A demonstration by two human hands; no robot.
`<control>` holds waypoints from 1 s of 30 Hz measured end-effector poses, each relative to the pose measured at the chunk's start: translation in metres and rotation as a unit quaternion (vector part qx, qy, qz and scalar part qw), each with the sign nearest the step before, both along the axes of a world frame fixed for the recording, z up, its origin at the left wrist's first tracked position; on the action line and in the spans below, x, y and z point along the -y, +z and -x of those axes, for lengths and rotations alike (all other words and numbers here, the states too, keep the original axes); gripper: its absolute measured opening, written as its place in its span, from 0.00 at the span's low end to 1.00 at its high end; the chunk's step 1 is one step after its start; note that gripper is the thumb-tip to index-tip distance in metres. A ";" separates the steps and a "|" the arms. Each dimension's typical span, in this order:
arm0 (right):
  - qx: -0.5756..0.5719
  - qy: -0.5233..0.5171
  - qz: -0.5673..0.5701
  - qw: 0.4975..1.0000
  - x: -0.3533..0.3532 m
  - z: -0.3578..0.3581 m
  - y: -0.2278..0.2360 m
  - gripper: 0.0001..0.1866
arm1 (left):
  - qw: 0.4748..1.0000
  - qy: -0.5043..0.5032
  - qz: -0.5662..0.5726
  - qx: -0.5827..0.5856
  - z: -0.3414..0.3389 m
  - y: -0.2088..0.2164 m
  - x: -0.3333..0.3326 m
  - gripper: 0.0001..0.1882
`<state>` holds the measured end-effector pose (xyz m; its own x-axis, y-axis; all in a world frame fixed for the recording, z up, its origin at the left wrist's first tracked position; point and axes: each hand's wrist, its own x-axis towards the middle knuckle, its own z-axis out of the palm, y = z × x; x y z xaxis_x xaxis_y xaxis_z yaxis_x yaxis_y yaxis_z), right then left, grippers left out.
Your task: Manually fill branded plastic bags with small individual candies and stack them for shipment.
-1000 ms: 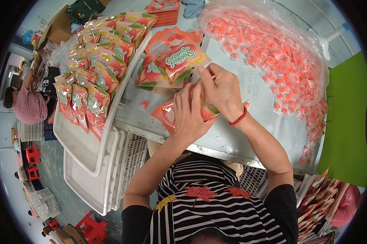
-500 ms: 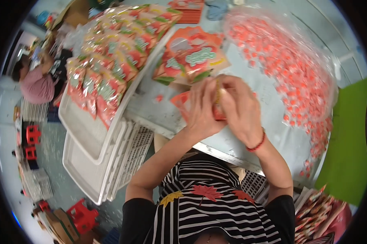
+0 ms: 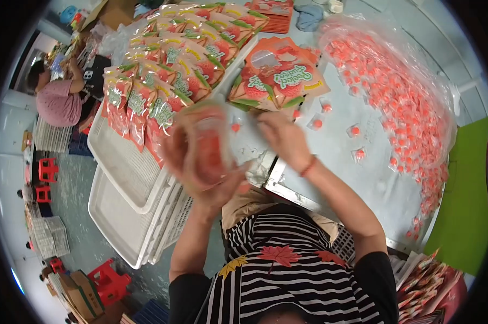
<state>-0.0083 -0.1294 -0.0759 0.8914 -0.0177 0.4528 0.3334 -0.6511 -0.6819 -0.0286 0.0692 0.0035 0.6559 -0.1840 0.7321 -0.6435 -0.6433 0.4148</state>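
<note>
My left hand [image 3: 217, 195] is wrapped round a filled pouch [image 3: 207, 148] with a see-through window showing red inside; motion blurs both. They are over the left tray's edge, beside the upright pouches. My right hand [image 3: 286, 141] is over the table, its fingers smeared by motion, close to the lower edge of the flat printed pouches [image 3: 282, 67]. Whether it touches or holds one I cannot make out. Around that hand lie a few small clear-wrapped red candies [image 3: 318, 123]. A large heap of the same candies [image 3: 400, 116] spreads on the right.
Rows of filled pouches [image 3: 187, 54] stand in a white tray [image 3: 119, 167] atop several stacked trays at left. A clear plastic bag [image 3: 384, 32] lies behind the candy heap. A blue cloth [image 3: 309, 18] is at the back. Further left sits another person [image 3: 57, 105]; red stools [image 3: 110, 282] stand on the floor.
My hands were together over the table with a pouch. My left hand has carried the pouch left toward the tray. The right hand has drawn apart, near the flat pouches.
</note>
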 end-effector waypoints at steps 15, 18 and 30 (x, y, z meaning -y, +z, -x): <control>0.086 -0.022 0.194 0.977 0.033 0.031 -0.038 0.17 | 0.992 -0.071 0.076 -0.078 0.008 0.002 0.018 0.63; 0.066 -0.092 0.256 0.960 0.076 0.024 -0.034 0.20 | 0.994 -0.047 -0.022 -0.094 0.008 0.014 0.035 0.68; -0.024 -0.200 0.219 0.955 0.068 -0.016 -0.040 0.27 | 0.982 -0.114 0.063 -0.136 0.016 -0.007 0.053 0.66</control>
<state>0.0079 -0.1970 -0.1156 0.8724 -0.1800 0.4544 -0.0265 -0.9457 -0.3239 -0.0442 0.0161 -0.0040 0.7821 -0.2677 0.5627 -0.6197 -0.4278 0.6579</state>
